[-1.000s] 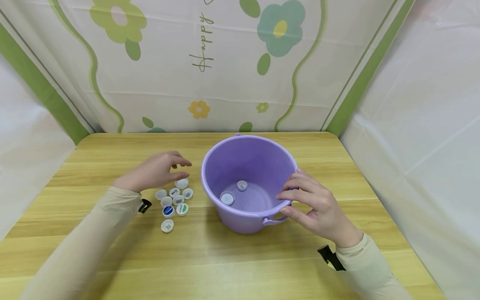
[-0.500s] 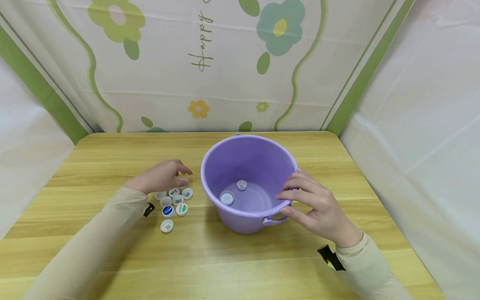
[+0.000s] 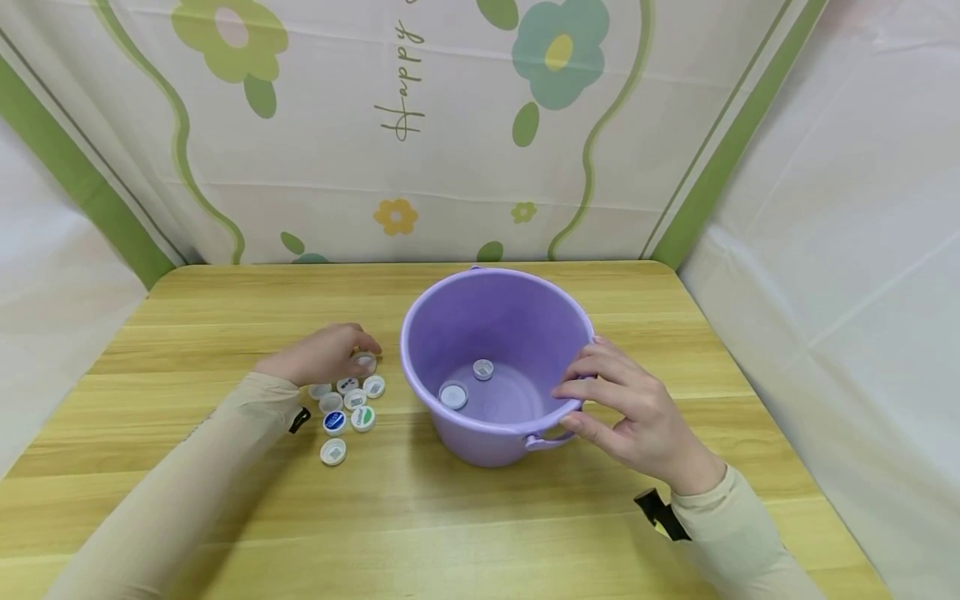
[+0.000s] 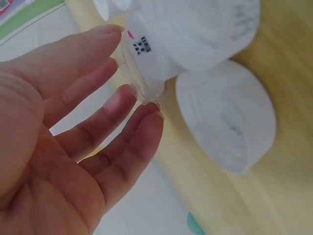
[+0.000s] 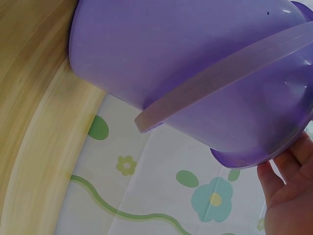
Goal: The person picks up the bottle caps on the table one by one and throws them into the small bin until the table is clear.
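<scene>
My left hand (image 3: 321, 354) pinches a clear-rimmed bottle cap (image 3: 365, 362) at the far end of a loose group of caps on the table. In the left wrist view, thumb and fingertips lie round the edge of that cap (image 4: 138, 73), and a white cap (image 4: 225, 117) lies close by. My right hand (image 3: 637, 417) grips the right rim of a purple bucket (image 3: 480, 446), above its lowered handle (image 3: 551, 442). Inside the bucket, a larger cap (image 3: 453, 396) and a smaller cap (image 3: 483, 369) lie on the bottom.
Nearer me in the group are a blue-faced cap (image 3: 335, 422) and a green-and-white cap (image 3: 363, 418). A single white cap (image 3: 333, 452) lies apart at the front. The wooden table (image 3: 480, 533) ends at a flowered curtain (image 3: 315, 167).
My left hand has come down and slightly nearer me onto the far cap, its fingers closing round it. The right hand and bucket have stayed put.
</scene>
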`<state>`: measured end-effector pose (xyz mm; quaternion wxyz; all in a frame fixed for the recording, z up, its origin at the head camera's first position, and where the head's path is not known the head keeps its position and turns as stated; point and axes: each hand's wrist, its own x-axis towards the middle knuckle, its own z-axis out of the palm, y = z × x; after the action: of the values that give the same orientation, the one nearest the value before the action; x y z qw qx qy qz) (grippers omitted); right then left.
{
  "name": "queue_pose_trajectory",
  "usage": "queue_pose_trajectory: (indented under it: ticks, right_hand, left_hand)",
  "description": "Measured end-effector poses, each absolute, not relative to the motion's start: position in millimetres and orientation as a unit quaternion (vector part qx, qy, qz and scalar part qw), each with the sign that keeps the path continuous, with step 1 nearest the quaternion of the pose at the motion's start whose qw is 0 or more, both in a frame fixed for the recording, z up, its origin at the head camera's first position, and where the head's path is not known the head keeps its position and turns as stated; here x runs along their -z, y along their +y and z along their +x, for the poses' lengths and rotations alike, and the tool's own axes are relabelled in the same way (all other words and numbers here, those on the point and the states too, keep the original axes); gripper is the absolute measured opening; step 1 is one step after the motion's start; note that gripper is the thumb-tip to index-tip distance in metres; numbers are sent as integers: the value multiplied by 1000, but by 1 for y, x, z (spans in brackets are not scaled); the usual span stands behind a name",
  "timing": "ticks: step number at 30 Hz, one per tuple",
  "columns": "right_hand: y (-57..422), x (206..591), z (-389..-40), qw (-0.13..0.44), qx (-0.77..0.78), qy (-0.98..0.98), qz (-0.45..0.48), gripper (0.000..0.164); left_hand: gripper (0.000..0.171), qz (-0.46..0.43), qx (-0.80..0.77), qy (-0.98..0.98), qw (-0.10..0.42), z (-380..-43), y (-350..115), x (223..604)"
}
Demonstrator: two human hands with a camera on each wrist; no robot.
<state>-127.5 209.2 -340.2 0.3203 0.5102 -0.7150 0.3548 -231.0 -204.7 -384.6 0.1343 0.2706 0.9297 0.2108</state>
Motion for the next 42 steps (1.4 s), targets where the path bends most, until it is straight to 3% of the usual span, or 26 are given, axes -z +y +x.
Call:
queue_pose_trajectory:
  ticks: [42]
  right_hand:
    - [212,340,-126,318,-351,-724,501,31]
  left_hand:
    - [25,248,-207,933,159,-231,-199,386]
